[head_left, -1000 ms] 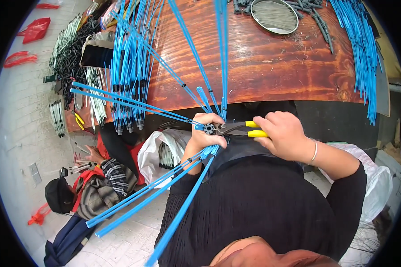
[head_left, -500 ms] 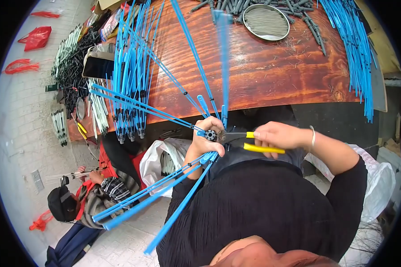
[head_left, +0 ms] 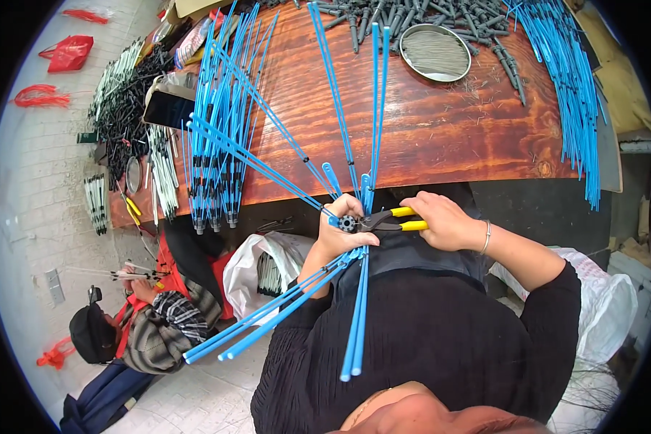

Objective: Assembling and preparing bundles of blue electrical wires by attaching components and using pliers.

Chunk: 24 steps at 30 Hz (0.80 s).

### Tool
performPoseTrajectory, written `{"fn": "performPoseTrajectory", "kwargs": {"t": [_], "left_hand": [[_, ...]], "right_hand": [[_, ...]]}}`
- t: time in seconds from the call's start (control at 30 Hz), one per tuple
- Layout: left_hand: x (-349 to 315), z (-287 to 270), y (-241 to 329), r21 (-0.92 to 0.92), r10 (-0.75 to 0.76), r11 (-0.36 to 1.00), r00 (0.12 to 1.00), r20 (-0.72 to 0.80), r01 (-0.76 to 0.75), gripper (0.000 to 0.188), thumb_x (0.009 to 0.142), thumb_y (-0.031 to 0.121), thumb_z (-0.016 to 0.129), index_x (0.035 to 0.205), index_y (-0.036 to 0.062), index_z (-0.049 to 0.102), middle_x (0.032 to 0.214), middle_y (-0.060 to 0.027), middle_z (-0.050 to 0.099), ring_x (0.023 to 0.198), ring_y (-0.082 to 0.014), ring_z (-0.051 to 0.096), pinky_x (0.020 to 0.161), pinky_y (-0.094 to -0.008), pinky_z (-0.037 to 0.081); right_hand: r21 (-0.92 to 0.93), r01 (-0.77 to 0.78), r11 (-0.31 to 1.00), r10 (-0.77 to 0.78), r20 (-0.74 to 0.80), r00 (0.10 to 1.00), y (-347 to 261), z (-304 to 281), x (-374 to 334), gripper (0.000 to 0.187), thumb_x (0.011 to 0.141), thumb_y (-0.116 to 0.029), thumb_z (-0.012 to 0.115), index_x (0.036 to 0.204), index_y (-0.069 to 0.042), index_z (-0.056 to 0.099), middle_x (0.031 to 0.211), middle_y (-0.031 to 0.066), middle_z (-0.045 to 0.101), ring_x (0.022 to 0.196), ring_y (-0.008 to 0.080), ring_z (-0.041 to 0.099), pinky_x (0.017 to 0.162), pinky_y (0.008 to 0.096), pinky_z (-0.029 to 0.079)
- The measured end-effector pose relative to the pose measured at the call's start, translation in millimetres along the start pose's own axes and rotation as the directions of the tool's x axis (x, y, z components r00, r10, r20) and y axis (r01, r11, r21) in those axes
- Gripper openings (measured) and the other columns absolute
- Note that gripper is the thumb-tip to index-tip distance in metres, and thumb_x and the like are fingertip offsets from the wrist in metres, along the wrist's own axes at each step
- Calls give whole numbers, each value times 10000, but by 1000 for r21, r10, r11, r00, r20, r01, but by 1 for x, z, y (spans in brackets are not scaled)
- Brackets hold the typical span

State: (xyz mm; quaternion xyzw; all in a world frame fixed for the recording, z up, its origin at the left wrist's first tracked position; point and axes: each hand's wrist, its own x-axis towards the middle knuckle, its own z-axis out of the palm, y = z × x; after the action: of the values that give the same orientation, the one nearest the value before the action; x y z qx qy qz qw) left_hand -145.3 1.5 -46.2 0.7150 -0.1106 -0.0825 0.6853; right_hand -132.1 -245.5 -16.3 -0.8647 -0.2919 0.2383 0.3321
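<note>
My left hand point(head_left: 334, 235) is closed around the dark, round, notched hub point(head_left: 348, 223) of a frame of blue rods. Several thin blue rods point(head_left: 267, 172) fan out from it in pairs, some over the table, others down past my front. In my right hand point(head_left: 445, 223) is a pair of pliers with yellow handles point(head_left: 413, 226). Their dark jaws point(head_left: 372, 221) are at the right side of the hub. What exactly lies between the jaws is too small to tell.
The wooden table point(head_left: 441, 137) bears a round dish of thin wires point(head_left: 436, 54), grey shaft parts point(head_left: 412, 14), and blue rod bundles point(head_left: 575, 94) at both ends. A white sack point(head_left: 242, 271) stands by my left arm. Another person point(head_left: 152, 318) works with pale rods at the left.
The pliers' handles have come closer together in my right hand. The blue frame has turned, its lower rods swinging right, and its rods are less blurred.
</note>
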Motion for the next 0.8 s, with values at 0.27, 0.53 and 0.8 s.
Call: {"fn": "performPoseTrajectory", "kwargs": {"t": [0.27, 0.53, 0.8], "left_hand": [[3, 8, 4, 10, 66, 998, 998, -14, -66, 560, 449, 311, 902, 714, 80, 466, 572, 68, 419, 512, -22, 369, 453, -197, 287], [1, 11, 5, 109, 103, 989, 995, 5, -102, 593, 471, 445, 860, 708, 57, 479, 524, 44, 463, 468, -33, 404, 444, -195, 309], [5, 15, 19, 181, 50, 982, 999, -6, -48, 400, 583, 246, 815, 705, 54, 486, 527, 40, 460, 464, -30, 396, 447, -192, 304]], "right_hand": [[-1, 7, 1000, -7, 6, 1000, 2, -3, -3, 451, 673, -58, 612, 1102, -53, 472, 932, 143, 502, 892, 333, 508, 760, 412, 418], [-140, 20, 990, -34, -98, 995, -2, -5, -6, 268, 665, -187, 667, 859, -59, 532, 742, 112, 561, 705, 306, 575, 600, 407, 455], [-323, -13, 946, -46, -174, 984, -3, -14, -7, 256, 683, -296, 668, 702, -82, 529, 615, 84, 568, 560, 287, 581, 508, 397, 459]]}}
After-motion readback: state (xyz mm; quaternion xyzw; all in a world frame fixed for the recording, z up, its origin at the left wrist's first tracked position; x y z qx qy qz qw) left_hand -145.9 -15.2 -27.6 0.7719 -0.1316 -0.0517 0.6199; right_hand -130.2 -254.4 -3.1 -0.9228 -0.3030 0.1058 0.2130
